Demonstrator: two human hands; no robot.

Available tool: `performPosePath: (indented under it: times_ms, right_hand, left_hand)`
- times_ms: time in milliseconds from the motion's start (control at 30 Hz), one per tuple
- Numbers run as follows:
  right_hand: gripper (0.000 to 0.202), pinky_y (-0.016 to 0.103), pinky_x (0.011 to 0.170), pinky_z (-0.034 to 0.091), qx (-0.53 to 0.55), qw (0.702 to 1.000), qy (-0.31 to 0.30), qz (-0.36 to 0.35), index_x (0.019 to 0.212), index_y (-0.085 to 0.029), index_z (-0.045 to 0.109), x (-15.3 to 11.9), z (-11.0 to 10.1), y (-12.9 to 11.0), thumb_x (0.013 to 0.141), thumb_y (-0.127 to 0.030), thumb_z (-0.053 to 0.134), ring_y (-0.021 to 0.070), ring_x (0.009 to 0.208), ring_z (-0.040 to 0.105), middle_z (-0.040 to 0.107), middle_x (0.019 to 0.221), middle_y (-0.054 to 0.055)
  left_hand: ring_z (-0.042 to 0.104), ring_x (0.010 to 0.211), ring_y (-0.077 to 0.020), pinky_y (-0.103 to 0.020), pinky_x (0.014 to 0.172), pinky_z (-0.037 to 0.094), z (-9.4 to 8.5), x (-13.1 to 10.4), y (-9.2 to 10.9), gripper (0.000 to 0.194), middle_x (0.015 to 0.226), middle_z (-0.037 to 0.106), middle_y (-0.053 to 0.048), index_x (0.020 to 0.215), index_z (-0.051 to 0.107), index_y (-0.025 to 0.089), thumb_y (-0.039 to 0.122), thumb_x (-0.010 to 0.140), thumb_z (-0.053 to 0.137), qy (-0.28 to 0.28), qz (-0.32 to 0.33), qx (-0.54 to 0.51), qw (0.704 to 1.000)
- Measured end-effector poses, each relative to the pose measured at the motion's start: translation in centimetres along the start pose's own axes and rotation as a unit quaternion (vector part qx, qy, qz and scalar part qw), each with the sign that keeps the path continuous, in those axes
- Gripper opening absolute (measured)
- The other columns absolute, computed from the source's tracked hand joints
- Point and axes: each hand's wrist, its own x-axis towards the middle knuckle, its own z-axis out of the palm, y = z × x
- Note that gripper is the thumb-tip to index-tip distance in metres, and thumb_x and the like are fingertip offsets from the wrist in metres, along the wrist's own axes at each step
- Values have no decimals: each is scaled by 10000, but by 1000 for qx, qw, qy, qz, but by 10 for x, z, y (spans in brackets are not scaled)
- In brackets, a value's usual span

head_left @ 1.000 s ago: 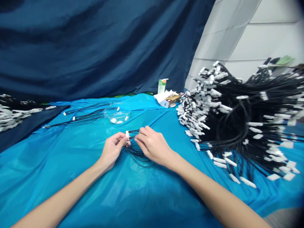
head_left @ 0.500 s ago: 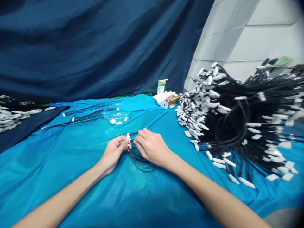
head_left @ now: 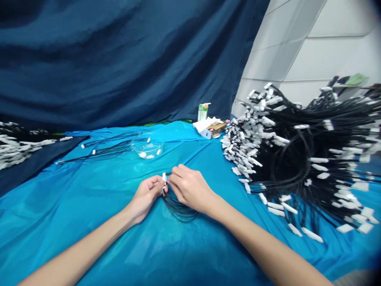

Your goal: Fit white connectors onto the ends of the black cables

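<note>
Near the middle of the blue cloth, my left hand (head_left: pixel 148 194) pinches a small white connector (head_left: pixel 164 177) that stands upright between its fingertips. My right hand (head_left: pixel 190 186) is just right of it, thumb and fingers closed on a thin black cable by the connector. A looped bundle of black cables (head_left: pixel 180 210) hangs below the fingers, partly hidden by my right hand. The two hands' fingertips almost touch.
A large pile of black cables with white connectors (head_left: pixel 297 159) fills the right side. A clear round bowl (head_left: pixel 154 150) holds white pieces, with loose cables (head_left: pixel 110 150) beside it. Behind are a small carton (head_left: pixel 203 112) and an open box (head_left: pixel 210 132). More connectors (head_left: pixel 20 149) lie far left.
My right fingertips have come closer to the white connector and my left fingertips. The whole view has shifted slightly, with things appearing a little lower.
</note>
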Motion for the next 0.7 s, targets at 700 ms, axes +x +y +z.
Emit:
performPosePath:
  times_ms: [700]
  right_hand:
    - [178, 277, 569, 283, -49, 996, -29, -66, 739, -128, 483, -1, 2, 4, 853, -215, 377, 156, 785, 390, 493, 788, 52]
  left_hand:
    - [405, 599, -39, -138, 568, 359, -5, 2, -4, 371, 667, 455, -32, 692, 388, 67, 349, 655, 626, -18, -23, -104, 994]
